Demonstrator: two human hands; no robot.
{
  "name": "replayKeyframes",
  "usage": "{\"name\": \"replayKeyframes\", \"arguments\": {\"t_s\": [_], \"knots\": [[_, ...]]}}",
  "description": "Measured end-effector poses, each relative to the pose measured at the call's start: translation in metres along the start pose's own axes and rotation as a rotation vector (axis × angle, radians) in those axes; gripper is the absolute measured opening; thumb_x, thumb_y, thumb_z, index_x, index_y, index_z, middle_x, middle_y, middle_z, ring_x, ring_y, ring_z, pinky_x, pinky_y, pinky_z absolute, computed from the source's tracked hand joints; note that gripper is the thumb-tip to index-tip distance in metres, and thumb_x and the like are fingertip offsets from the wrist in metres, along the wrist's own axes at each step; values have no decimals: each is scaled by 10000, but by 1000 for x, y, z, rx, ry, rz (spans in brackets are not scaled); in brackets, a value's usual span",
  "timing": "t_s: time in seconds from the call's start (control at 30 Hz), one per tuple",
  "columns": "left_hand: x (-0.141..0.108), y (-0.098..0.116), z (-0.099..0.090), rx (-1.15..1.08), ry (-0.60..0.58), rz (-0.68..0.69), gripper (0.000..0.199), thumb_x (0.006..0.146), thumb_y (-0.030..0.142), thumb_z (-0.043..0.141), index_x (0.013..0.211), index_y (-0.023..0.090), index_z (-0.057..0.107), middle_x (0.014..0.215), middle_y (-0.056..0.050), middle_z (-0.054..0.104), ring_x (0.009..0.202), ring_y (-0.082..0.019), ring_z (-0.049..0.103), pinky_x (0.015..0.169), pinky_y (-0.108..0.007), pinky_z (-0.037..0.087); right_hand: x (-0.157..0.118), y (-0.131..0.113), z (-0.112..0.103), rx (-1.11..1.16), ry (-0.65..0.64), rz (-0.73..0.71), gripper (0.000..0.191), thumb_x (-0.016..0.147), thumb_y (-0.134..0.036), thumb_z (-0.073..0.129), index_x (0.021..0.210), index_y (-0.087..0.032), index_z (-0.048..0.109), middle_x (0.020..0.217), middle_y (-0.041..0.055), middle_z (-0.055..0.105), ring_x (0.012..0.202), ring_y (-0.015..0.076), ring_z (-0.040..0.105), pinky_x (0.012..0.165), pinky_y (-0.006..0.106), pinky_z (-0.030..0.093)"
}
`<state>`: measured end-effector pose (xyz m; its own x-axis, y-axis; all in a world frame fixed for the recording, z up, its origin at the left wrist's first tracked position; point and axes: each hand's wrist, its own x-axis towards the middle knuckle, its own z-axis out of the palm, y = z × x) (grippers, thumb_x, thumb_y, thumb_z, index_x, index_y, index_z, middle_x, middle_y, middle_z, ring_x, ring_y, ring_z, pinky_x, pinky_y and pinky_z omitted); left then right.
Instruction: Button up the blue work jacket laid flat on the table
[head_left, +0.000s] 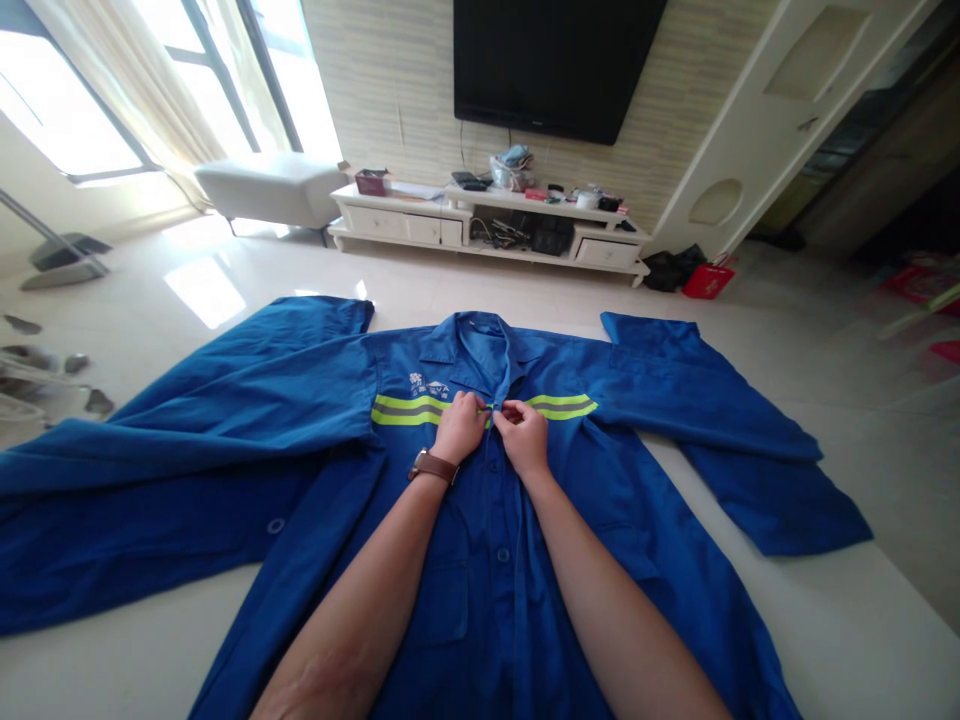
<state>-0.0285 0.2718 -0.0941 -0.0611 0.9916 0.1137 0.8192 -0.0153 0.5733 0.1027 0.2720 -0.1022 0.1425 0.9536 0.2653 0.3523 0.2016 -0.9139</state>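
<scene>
A blue work jacket (pixel 450 520) lies spread front side up on a white table (pixel 847 620), collar away from me and sleeves out to both sides. Yellow-green reflective tape (pixel 562 406) crosses its chest. My left hand (pixel 460 428), with a brown-strapped watch (pixel 435 466) on the wrist, pinches the front edge at the tape. Close beside it, my right hand (pixel 523 436) pinches the other front edge. Both sets of fingertips meet at the placket; whatever small part lies between them is hidden. Lower on the front, a button (pixel 502 554) shows.
Beyond the table stands a low white TV cabinet (pixel 390 225) with small items on top, below a wall-mounted television (pixel 555 70). A grey ottoman (pixel 270 190) is by the window. A red bag (pixel 707 281) sits on the floor, and a dustpan (pixel 67 255) is at the left.
</scene>
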Motion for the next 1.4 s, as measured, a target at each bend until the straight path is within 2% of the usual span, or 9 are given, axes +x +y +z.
{"name": "replayKeyframes", "arguments": {"t_s": [0.13, 0.23, 0.5, 0.67, 0.8, 1.0, 1.17, 1.4], "knots": [[2, 1, -5, -85, 34, 59, 30, 908, 157, 600, 925, 171, 622, 985, -71, 644, 927, -215, 629, 813, -303, 466, -1, 0, 0, -25, 31, -51, 254, 702, -290, 646, 880, -143, 752, 741, 53, 718, 609, 176, 611, 628, 291, 517], [0, 5, -13, -96, 74, 134, 64, 901, 134, 587, 905, 194, 610, 972, -54, 648, 914, -209, 625, 777, -295, 454, -1, -2, -2, -46, 34, -103, 248, 730, -291, 634, 893, -147, 755, 761, 56, 711, 620, 176, 606, 633, 295, 513], [-7, 12, -26, -43, 103, 203, 112, 908, 120, 555, 934, 217, 606, 994, -39, 668, 905, -198, 637, 746, -286, 445, -1, -5, -5, 43, -58, -163, 251, 844, -362, 607, 900, -180, 770, 834, 59, 733, 735, 194, 642, 704, 306, 508], [-7, 12, -27, -14, 97, 181, 124, 902, 127, 556, 926, 228, 623, 986, -25, 700, 930, -205, 653, 735, -282, 448, 1, -3, -6, -1, -102, -208, 211, 855, -288, 580, 884, -180, 758, 831, 48, 691, 733, 181, 627, 697, 290, 497], [-5, 5, -24, -61, 68, 165, 154, 884, 107, 543, 928, 207, 652, 972, -54, 719, 949, -214, 663, 790, -287, 470, 0, 0, -5, -112, -173, -220, 199, 847, -238, 573, 934, -188, 744, 861, 37, 653, 717, 165, 605, 697, 278, 496], [2, -5, -20, -233, -44, 77, 171, 827, 115, 554, 861, 176, 710, 704, -39, 704, 722, -190, 673, 732, -277, 503, -3, 0, -3, -296, -241, -211, 246, 831, -186, 577, 1007, -215, 746, 915, 33, 627, 741, 165, 593, 726, 278, 494], [3, -5, -23, -408, -100, -2, 186, 840, 201, 546, 792, 163, 722, 689, -37, 715, 644, -170, 673, 628, -242, 498, -6, -4, -4, -389, -251, -233, 282, 836, -175, 563, 1050, -220, 742, 958, 43, 620, 813, 183, 606, 735, 283, 485], [3, -7, -18, -485, -81, -51, 130, 841, 207, 588, 771, 163, 688, 681, -30, 712, 585, -147, 664, 585, -231, 485, -8, -4, -3, -417, -239, -227, 279, 848, -183, 558, 1069, -218, 724, 999, 52, 629, 878, 196, 620, 770, 291, 493]]}}
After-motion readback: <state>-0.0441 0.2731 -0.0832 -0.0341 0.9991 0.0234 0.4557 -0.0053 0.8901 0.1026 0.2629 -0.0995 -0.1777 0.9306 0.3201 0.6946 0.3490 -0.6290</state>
